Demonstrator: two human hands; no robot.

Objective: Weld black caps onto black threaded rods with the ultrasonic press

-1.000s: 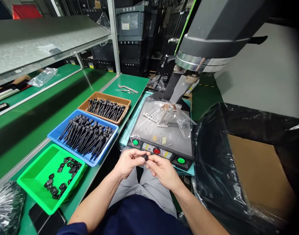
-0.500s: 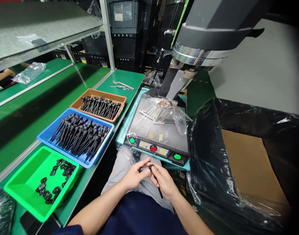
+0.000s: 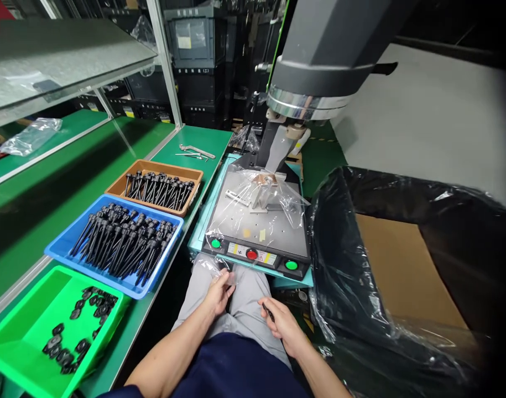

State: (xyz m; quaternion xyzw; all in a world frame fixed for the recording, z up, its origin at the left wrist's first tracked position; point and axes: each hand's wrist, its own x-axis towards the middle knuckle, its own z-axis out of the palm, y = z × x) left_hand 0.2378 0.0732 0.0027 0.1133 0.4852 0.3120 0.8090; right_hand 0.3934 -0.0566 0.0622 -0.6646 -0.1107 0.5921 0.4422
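Both hands are low over my lap, in front of the machine's control panel (image 3: 253, 255). My right hand (image 3: 280, 323) is closed on a thin black screw (image 3: 268, 312), its tip pointing up and left. My left hand (image 3: 219, 292) rests on my left thigh with fingers curled; I cannot make out anything in it. A clear plastic sheet edge (image 3: 209, 264) lies just above the left hand. The two hands are apart.
On the green bench to the left stand a green tray (image 3: 24, 326) with small black caps, a blue tray (image 3: 66, 243) full of black screws and a brown tray (image 3: 153, 167) with more. A black-lined cardboard box (image 3: 402, 276) stands right. The press head (image 3: 311, 94) hangs above the plate.
The hands were joined on a small black part near the panel; they have dropped to my lap and separated. The right keeps the screw. The view has shifted right.
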